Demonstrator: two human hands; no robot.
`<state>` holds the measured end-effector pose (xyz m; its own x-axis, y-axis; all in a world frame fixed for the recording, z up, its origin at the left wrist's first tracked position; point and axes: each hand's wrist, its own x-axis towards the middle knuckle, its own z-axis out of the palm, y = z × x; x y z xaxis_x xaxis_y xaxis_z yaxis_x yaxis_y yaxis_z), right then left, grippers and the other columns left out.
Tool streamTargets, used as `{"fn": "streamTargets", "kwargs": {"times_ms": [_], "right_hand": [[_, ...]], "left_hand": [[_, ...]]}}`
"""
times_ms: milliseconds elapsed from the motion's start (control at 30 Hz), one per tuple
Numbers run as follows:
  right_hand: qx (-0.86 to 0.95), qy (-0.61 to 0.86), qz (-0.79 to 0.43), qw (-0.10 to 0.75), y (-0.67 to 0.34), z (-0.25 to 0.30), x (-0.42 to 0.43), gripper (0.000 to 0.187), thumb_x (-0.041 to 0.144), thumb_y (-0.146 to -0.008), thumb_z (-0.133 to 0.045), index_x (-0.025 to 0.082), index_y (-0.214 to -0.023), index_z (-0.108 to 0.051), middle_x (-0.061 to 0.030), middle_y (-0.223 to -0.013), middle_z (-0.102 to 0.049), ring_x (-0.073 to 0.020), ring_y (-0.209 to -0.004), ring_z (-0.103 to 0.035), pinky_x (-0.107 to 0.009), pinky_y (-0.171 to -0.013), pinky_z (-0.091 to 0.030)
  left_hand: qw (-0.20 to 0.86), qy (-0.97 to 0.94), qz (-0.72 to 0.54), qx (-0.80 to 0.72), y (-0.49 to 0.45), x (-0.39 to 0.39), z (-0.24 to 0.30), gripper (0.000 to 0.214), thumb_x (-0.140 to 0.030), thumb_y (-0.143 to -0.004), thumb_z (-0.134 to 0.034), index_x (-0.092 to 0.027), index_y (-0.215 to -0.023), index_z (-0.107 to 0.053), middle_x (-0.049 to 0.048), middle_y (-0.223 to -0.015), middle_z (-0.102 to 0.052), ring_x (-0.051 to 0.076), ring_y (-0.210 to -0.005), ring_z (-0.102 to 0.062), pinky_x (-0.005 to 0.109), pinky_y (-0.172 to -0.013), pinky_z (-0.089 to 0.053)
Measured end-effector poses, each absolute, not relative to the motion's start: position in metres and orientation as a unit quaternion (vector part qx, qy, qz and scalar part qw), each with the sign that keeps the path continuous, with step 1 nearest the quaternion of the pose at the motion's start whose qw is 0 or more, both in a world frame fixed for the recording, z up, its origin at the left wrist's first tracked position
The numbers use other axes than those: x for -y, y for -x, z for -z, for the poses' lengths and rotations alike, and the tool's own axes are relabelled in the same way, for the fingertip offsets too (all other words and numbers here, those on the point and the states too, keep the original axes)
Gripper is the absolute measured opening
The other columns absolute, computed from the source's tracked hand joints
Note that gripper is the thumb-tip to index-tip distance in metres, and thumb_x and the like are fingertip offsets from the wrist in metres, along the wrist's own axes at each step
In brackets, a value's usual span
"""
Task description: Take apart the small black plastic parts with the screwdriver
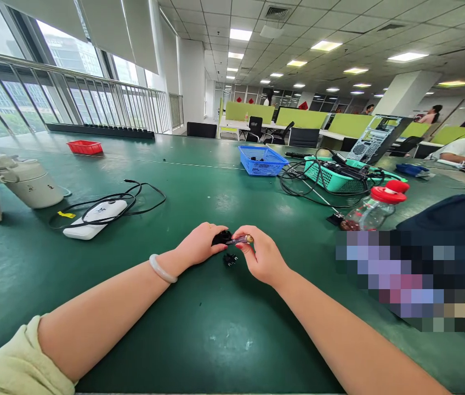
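Note:
My left hand (203, 243) is closed around a small black part (221, 237), steadying it low over the green table (216, 318). What kind of part it is, I cannot make out, since the fingers cover much of it. Pinched in my right hand (263, 255) is a screwdriver (241, 240) with a see-through handle and a yellowish end. Its tip side points left at the black part; the contact point itself is too small to see. Just below, between the hands, lies a little black piece with shiny metal prongs (230, 259).
Ahead stand a blue basket (263, 164) and a green basket (331, 178) heaped with cables. A red-lidded jar (370, 208) and dark bag (450, 230) are on the right. Leftward are a white power bank (96, 219) with cable, a beige bottle (30, 181) and red tray (85, 147).

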<state>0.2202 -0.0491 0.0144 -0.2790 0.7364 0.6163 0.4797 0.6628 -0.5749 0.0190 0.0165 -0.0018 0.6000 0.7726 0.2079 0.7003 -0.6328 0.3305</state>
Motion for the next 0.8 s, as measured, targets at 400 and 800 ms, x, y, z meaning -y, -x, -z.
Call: {"fn": "streamTargets", "kwargs": {"times_ms": [400, 800], "right_hand": [[0.776, 0.364, -0.115, 0.502, -0.222, -0.017, 0.053, 0.019, 0.016, -0.092, -0.048, 0.028, -0.105, -0.056, -0.0061, -0.103, -0.073, -0.0218, -0.097, -0.07, -0.039, -0.089, -0.056], [0.718, 0.428, -0.158, 0.526, -0.221, -0.004, 0.03, 0.008, 0.033, -0.094, -0.055, 0.025, -0.096, -0.056, -0.0035, -0.091, -0.074, -0.0192, -0.084, -0.07, -0.034, -0.082, -0.055]], "left_hand": [[0.09, -0.889, -0.16, -0.419, -0.019, -0.013, 0.001, 0.038, -0.033, -0.092, -0.061, -0.022, -0.128, -0.062, 0.0096, -0.114, -0.072, 0.028, -0.104, -0.063, 0.042, -0.093, -0.05], [0.116, -0.894, -0.173, -0.396, -0.02, -0.013, 0.001, 0.04, -0.028, -0.094, -0.056, -0.021, -0.133, -0.058, 0.01, -0.128, -0.068, 0.027, -0.116, -0.064, 0.043, -0.103, -0.05]]}}
